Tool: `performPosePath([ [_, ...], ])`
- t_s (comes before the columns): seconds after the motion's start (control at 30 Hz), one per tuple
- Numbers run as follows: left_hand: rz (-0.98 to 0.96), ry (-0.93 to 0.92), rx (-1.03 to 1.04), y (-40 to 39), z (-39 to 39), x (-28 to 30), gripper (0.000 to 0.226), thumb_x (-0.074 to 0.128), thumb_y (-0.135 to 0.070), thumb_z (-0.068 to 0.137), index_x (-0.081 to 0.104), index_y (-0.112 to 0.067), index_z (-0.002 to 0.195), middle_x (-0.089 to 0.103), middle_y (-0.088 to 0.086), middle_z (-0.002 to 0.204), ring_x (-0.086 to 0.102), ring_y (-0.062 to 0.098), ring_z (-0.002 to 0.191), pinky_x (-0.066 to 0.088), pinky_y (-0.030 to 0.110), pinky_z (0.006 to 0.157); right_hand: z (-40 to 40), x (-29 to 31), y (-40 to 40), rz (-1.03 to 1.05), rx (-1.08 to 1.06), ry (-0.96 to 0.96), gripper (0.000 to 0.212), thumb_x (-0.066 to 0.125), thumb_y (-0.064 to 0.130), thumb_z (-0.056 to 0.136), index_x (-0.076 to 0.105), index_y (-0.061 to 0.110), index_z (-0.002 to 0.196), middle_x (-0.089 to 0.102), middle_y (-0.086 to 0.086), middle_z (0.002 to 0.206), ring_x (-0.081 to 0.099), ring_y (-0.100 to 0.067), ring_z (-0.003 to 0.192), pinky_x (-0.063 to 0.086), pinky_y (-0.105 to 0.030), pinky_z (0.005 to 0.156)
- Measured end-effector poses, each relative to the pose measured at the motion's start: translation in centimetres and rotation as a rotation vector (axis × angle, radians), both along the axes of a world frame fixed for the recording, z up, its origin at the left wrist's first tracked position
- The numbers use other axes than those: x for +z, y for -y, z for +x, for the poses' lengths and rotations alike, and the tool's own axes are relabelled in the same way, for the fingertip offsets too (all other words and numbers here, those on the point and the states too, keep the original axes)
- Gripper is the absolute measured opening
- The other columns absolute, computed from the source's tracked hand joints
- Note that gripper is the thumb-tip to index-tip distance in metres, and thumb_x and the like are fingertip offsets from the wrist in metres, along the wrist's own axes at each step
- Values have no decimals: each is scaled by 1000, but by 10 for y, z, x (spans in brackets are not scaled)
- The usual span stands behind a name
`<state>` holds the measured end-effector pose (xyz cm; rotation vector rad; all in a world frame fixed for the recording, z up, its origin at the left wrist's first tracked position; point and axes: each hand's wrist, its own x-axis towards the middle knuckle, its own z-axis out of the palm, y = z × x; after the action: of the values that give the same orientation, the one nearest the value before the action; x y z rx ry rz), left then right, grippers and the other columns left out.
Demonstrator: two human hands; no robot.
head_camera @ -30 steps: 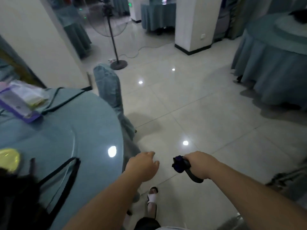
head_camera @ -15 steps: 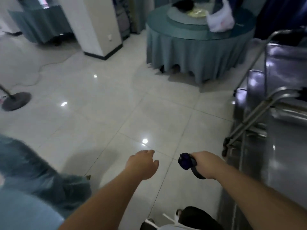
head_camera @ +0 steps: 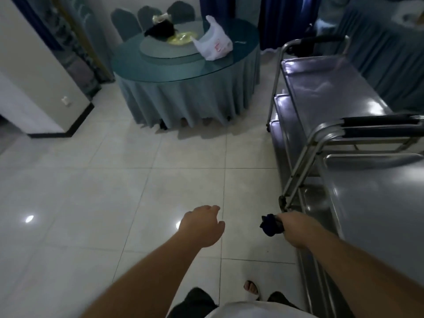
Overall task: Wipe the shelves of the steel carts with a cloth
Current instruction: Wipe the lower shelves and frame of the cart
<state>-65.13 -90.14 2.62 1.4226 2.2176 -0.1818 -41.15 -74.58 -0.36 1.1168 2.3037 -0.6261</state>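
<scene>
My right hand (head_camera: 294, 230) is closed around a bunched dark blue cloth (head_camera: 270, 224), held over the floor just left of the near steel cart (head_camera: 378, 203). That cart's flat top shelf fills the right edge, with a lower shelf showing beneath it. A second steel cart (head_camera: 325, 88) stands farther back on the right, its top shelf bare and its handle at the far end. My left hand (head_camera: 202, 224) hangs in the air over the tiles with its fingers loosely curled, holding nothing.
A round table with a teal skirt (head_camera: 188, 88) stands ahead, carrying a white plastic bag (head_camera: 214, 43) and a dark bundle. Covered chairs sit behind it. A white pillar (head_camera: 43, 88) stands at left. Pale glossy floor tiles lie between me and the table.
The view has swung right: the near round table and the fan left the frame, and the two steel carts came into view. Both hands kept their pose, cloth still gripped.
</scene>
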Motion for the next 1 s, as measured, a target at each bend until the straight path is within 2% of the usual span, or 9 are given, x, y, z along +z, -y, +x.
performPosePath([
  [0.23, -66, 44, -248, -140, -1, -13, 64, 37, -55, 104, 32, -28, 162, 44, 0, 162, 46, 25, 143, 37, 42, 114, 13, -4, -80, -29, -255, -90, 35, 45, 5, 96, 59, 16, 127, 65, -8, 117, 63, -21, 99, 55, -35, 90],
  [0.37, -101, 46, -446, -218, 3, -28, 62, 38, -54, 105, 33, -28, 162, 46, 0, 160, 46, 24, 143, 35, 40, 114, 18, -18, -109, -52, -467, -146, 26, 46, 5, 98, 58, 13, 119, 65, -10, 111, 61, -19, 93, 51, -28, 81],
  [0.43, -135, 42, -559, -256, 3, -36, 62, 38, -53, 106, 33, -28, 162, 46, 0, 160, 45, 23, 143, 35, 39, 114, 20, -26, -123, -42, -592, -150, 15, 46, 7, 99, 57, 17, 102, 65, -7, 101, 56, -15, 85, 44, -24, 71],
  [0.5, -171, 38, -673, -291, -2, -48, 61, 37, -53, 107, 32, -27, 162, 44, 1, 161, 44, 23, 145, 33, 39, 115, 15, -35, -135, -36, -744, -186, 26, 48, 7, 97, 48, 24, 78, 59, 3, 81, 53, -12, 74, 40, -22, 62],
  [0.53, -195, 37, -727, -308, -7, -53, 61, 37, -53, 107, 32, -27, 162, 44, 1, 161, 43, 23, 145, 33, 39, 115, 11, -40, -140, -44, -809, -201, 32, 48, 7, 96, 43, 28, 73, 54, 6, 75, 51, -11, 70, 38, -20, 58],
  [0.6, -236, 36, -817, -340, -19, -63, 62, 36, -54, 107, 32, -28, 162, 42, 1, 163, 42, 24, 146, 31, 39, 117, 1, -44, -147, -42, -915, -192, 25, 50, 8, 96, 50, 26, 78, 57, 6, 76, 55, -11, 71, 42, -21, 58],
  [0.63, -245, 33, -854, -357, -22, -68, 62, 36, -54, 107, 31, -28, 163, 41, 1, 164, 40, 24, 147, 30, 40, 118, -3, -45, -151, -41, -964, -183, 17, 51, 8, 95, 57, 23, 88, 61, 3, 82, 58, -14, 76, 47, -25, 63],
  [0.73, -280, 8, -965, -399, -21, -86, 63, 35, -55, 106, 30, -28, 163, 40, 2, 165, 41, 26, 148, 31, 40, 117, -10, -50, -160, -41, -1100, -170, 21, 52, 11, 95, 63, 17, 113, 58, 3, 86, 58, -18, 81, 45, -29, 70],
  [1.0, -345, -4, -1112, -436, 4, -129, 63, 36, -55, 105, 30, -30, 163, 41, 2, 164, 44, 28, 145, 37, 43, 117, -7, -77, -151, -45, -1280, -140, 25, 51, 15, 96, 61, 24, 118, 62, 3, 86, 62, -21, 80, 54, -34, 68],
])
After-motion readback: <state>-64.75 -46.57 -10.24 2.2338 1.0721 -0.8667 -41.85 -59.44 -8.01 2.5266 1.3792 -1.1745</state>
